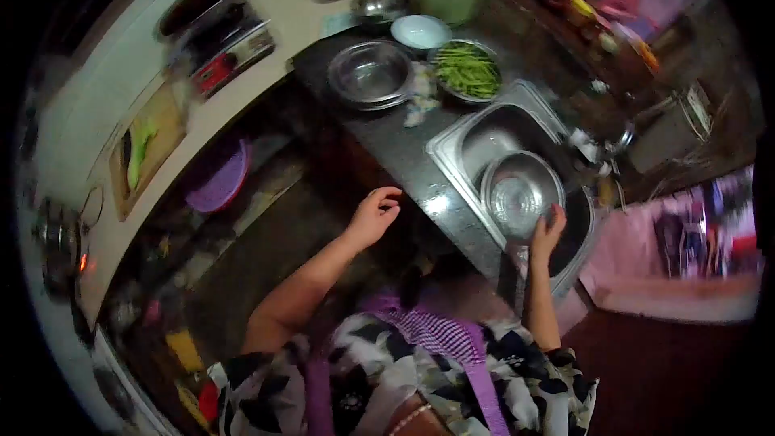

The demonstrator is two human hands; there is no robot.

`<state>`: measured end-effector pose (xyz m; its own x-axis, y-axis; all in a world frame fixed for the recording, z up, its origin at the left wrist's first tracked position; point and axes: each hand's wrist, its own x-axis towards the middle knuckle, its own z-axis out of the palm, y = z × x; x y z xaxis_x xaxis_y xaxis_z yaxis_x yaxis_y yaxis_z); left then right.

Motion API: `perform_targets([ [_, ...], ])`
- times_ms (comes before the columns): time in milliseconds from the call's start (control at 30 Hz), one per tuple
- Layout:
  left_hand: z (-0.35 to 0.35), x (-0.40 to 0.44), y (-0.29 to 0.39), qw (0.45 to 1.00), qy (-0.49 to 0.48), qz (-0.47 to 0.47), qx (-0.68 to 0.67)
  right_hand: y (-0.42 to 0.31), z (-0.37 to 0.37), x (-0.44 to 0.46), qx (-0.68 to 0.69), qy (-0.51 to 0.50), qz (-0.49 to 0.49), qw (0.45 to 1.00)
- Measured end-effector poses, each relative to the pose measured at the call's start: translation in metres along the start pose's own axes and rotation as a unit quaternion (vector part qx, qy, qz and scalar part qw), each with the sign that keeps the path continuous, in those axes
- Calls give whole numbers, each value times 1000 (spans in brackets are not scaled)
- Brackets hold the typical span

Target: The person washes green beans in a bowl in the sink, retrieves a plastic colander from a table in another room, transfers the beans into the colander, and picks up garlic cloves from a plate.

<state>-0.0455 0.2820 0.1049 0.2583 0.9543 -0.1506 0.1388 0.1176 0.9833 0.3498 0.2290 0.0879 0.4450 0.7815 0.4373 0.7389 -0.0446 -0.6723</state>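
Observation:
My left hand [376,215] hangs in the air before the counter's front edge, its fingers loosely bent and apart, with nothing in it. My right hand [546,236] is at the near right rim of a shiny metal bowl [517,194], fingers closed about the edge; motion blur softens the fingertips. The bowl rests in the stainless steel sink [452,145], over the middle between its two basins. Whether water is in the bowl I cannot tell.
On the dark counter [379,141] stand a bowl of green beans [467,71], a metal basin [370,74], a white bowl [421,32] and a patterned cloth [421,95]. A stove [234,56] with a pan [198,4] and a cutting board [149,141] with a green vegetable [140,149] are at left.

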Motion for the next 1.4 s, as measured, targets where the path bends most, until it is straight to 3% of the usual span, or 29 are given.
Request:
perform_targets([
  [67, -51, -74, -9, 995, 30, -90, -6, -103, 20, -31, 85, -62, 24, 994],
  [133, -85, -153, -48, 984, 84, -159, -14, -162, 56, -68, 58, -163, -64, 983],
  [167, -101, -191, -72, 982, 135, -134, -17, -190, 79, -89, 107, -225, -68, 966],
  [200, -114, -227, -87, 977, 183, -110, -15, -213, 103, -110, 153, -271, -162, 936],
  [267, -130, -290, -109, 952, 278, -125, -3, -267, 136, -146, 153, -420, -204, 871],
  [367, -165, -368, -113, 917, 378, -123, -18, -348, 172, -196, 64, -508, -376, 772],
  [467, -192, -411, -122, 886, 439, -129, -75, -423, 190, -238, 185, -697, -233, 653],
  [533, -215, -439, -132, 862, 475, -140, -109, -437, 230, -266, 202, -769, -177, 581],
  [600, -236, -459, -147, 796, 491, -170, -311, -455, 265, -290, 183, -823, -112, 526],
  [633, -245, -466, -156, 749, 491, -180, -407, -465, 281, -300, 102, -807, -191, 550],
  [667, -250, -471, -168, 785, 557, -202, -183, -469, 296, -307, 24, -760, -383, 525],
  [700, -258, -474, -184, 776, 591, -213, 55, -471, 314, -312, -50, -675, -559, 479],
  [733, -271, -475, -190, 722, 590, -218, 289, -474, 330, -319, -122, -560, -708, 413],
  [767, -295, -476, -199, 729, 613, -178, 249, -480, 350, -327, -80, -690, -545, 469],
  [833, -360, -474, -199, 734, 652, -95, 167, -501, 389, -343, -19, -735, -468, 490],
  [867, -392, -473, -192, 737, 653, -118, 127, -513, 405, -357, 17, -755, -420, 503],
  [933, -455, -466, -163, 738, 653, -164, 46, -543, 437, -379, 4, -704, -552, 446],
  [967, -481, -461, -156, 727, 666, -147, 79, -553, 449, -377, -14, -670, -617, 413],
  [1067, -561, -462, -156, 696, 702, -100, 116, -655, 432, -402, 72, -753, -536, 374],
  [1167, -628, -477, -179, 683, 724, -80, 61, -685, 457, -431, 98, -733, -569, 359],
  [1300, -724, -495, -215, 671, 731, -111, 57, -730, 465, -440, 96, -744, -521, 406],
  [1400, -807, -505, -219, 655, 753, -47, -38, -752, 480, -444, 45, -740, -495, 453],
])
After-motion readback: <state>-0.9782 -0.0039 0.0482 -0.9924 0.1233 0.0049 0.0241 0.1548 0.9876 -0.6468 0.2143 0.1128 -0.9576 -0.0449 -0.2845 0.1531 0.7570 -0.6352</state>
